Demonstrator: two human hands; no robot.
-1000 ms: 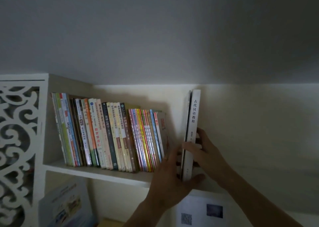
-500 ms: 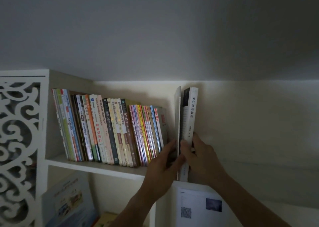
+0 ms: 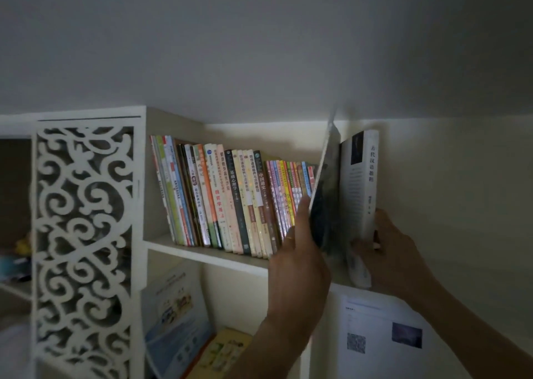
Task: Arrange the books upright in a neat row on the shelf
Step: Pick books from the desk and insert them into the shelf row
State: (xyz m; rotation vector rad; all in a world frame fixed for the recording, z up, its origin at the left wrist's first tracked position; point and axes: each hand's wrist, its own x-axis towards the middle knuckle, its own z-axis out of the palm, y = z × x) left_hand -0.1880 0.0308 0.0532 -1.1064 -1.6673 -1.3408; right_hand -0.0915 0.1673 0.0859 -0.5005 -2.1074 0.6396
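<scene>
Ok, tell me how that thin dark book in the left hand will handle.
The thin dark book probably flexes: it looks slim and tall. Tilted in the left hand, beside the white book, it would likely tip without support.

Dim light. A grey wall (image 3: 259, 38) rises above the white bookcase (image 3: 145, 177); a carved fretwork panel (image 3: 83, 234) forms its left side.
</scene>
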